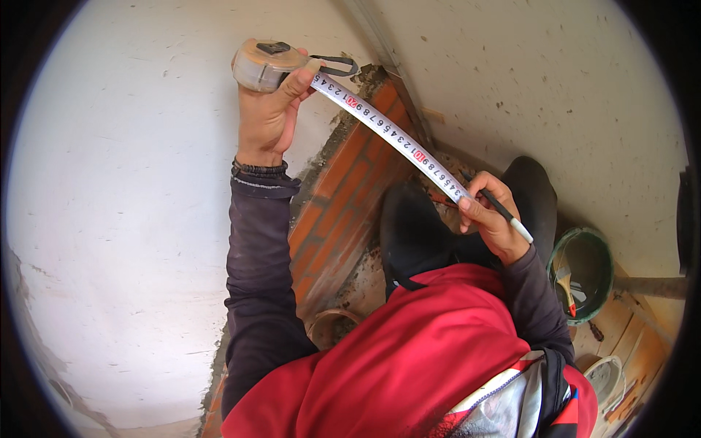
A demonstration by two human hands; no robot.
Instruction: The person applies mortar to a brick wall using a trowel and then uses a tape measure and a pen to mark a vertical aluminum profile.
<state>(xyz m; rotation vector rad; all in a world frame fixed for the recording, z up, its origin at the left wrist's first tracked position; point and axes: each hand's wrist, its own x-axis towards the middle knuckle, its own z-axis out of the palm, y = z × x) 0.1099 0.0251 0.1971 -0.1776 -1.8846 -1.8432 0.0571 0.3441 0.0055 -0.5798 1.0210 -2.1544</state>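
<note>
My left hand is raised in front of the pale wall, wrapped round the case of a tape measure with a dark wrist strap. The white tape blade runs out of it, slanting down to the right. At its lower end my right hand pinches the blade between thumb and finger. That same hand also holds a black marker pen with a pale end, lying across the fingers. Both sleeves are dark, and a black band circles my left wrist.
Below the blade is a strip of exposed orange brickwork with rough mortar edges. A dark green bucket holding a paintbrush stands at the right. Behind it are a pale bucket and wooden boards. Another round container sits near the brickwork.
</note>
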